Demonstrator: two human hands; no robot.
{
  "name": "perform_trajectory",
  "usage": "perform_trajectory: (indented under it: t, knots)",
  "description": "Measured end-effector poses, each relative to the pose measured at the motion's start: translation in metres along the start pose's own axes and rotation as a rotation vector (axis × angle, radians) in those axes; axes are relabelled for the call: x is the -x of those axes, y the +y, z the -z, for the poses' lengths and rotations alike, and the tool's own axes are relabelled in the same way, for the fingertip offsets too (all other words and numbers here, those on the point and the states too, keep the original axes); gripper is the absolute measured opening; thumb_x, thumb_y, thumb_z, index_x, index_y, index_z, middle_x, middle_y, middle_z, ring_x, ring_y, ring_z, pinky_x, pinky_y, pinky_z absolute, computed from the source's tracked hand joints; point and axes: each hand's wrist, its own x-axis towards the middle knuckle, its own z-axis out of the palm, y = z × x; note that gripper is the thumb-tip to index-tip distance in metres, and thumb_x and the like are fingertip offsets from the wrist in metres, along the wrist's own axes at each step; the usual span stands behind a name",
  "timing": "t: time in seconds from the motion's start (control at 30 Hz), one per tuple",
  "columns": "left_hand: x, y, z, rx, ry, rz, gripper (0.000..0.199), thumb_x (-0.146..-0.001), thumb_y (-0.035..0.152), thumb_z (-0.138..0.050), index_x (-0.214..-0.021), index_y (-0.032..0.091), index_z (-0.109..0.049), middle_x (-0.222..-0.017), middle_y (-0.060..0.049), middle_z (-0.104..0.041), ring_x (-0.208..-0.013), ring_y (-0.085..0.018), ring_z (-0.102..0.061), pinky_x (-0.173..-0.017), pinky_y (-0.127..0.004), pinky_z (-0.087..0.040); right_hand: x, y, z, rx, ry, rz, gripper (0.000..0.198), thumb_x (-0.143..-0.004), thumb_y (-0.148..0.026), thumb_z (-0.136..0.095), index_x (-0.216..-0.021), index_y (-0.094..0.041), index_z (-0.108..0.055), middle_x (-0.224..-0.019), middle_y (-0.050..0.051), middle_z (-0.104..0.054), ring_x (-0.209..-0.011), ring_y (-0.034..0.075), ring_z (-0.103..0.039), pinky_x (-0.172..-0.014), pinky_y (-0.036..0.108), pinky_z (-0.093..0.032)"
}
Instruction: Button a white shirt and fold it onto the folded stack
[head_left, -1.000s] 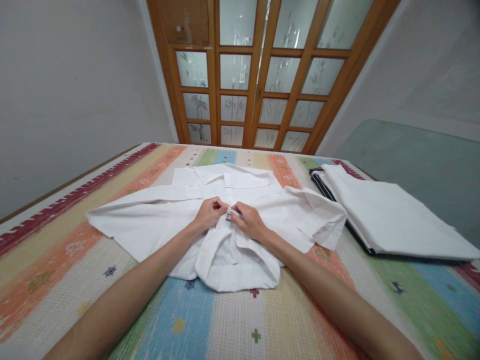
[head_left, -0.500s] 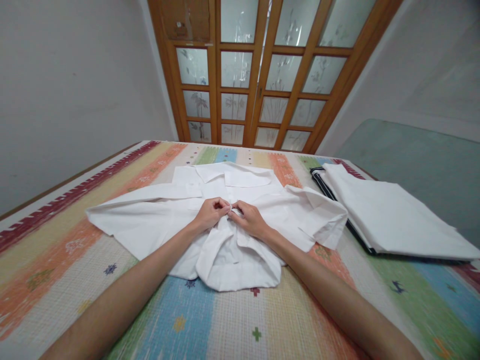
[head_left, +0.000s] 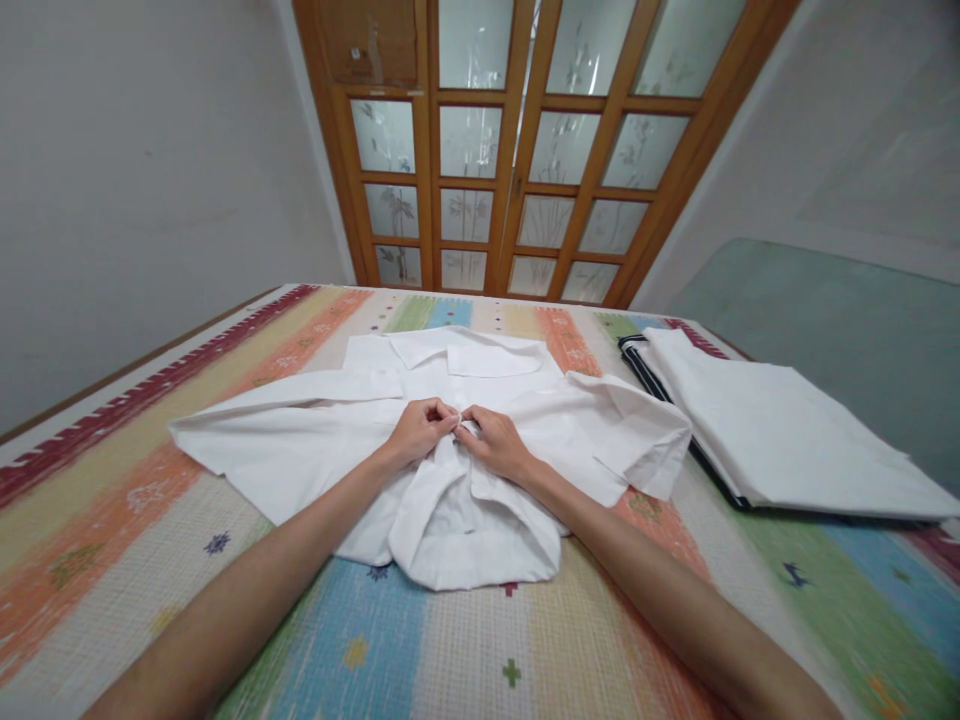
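A white collared shirt (head_left: 322, 440) lies spread on the striped cloth, its collar toward the far side and its sleeves out to both sides. My left hand (head_left: 421, 430) pinches the shirt's front placket near the middle. Right against it, my right hand (head_left: 491, 438) grips the same bit of fabric, the fingertips of both hands meeting. Any button between the fingers is too small and covered to make out. Below the hands the shirt's lower front is bunched up, and the hem curves open toward me.
Folded white and black garments (head_left: 802, 430) are stacked at the right. A striped, patterned cloth (head_left: 480, 650) covers the table. Behind stand wooden doors with frosted panes (head_left: 469, 140). A pale green panel (head_left: 847, 310) leans at the right wall.
Almost nothing differs. Both hands keep their pinch on the shirt front, and the whole view has shifted very slightly.
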Motion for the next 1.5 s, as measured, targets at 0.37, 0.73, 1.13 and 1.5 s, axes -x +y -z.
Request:
perform_trajectory:
  t: [0.37, 0.73, 1.13, 1.5]
  knots:
    - [-0.003, 0.001, 0.000, -0.013, 0.047, 0.040, 0.033, -0.062, 0.042, -0.076, -0.059, 0.015, -0.056, -0.065, -0.002, -0.064, -0.059, -0.012, -0.056, -0.059, -0.025, -0.045, -0.001, -0.004, -0.001, -0.034, 0.024, -0.031, 0.012, -0.085, -0.030, -0.053, -0.082, -0.020, -0.059, -0.075, 0.001, -0.065, -0.068, 0.015, -0.056, -0.066, 0.025, -0.040]
    - [-0.003, 0.019, 0.005, -0.189, 0.003, -0.065, 0.020, -0.070, 0.032, -0.066, -0.063, 0.016, -0.055, -0.060, 0.002, -0.054, -0.058, -0.011, -0.048, -0.057, -0.022, -0.038, 0.000, -0.006, 0.006, -0.158, 0.189, -0.103, 0.010, -0.078, -0.027, -0.057, -0.074, -0.018, -0.059, -0.061, -0.003, -0.053, -0.055, 0.011, -0.044, -0.058, 0.024, -0.036]
    - [-0.005, 0.015, 0.002, -0.247, -0.077, -0.103, 0.015, -0.074, 0.030, -0.060, -0.069, 0.016, -0.061, -0.064, 0.000, -0.060, -0.062, -0.013, -0.053, -0.060, -0.023, -0.041, 0.000, -0.008, 0.006, -0.122, 0.112, -0.048, 0.014, -0.082, -0.031, -0.055, -0.077, -0.019, -0.058, -0.065, -0.002, -0.055, -0.059, 0.013, -0.047, -0.059, 0.024, -0.036]
    - [-0.004, 0.012, 0.001, -0.209, -0.046, -0.039, 0.017, -0.072, 0.031, -0.064, -0.065, 0.016, -0.060, -0.062, 0.000, -0.060, -0.059, -0.012, -0.052, -0.058, -0.024, -0.042, 0.001, -0.006, 0.003, -0.053, 0.071, -0.022, 0.012, -0.083, -0.029, -0.051, -0.076, -0.020, -0.052, -0.068, -0.001, -0.055, -0.061, 0.014, -0.048, -0.061, 0.025, -0.036]
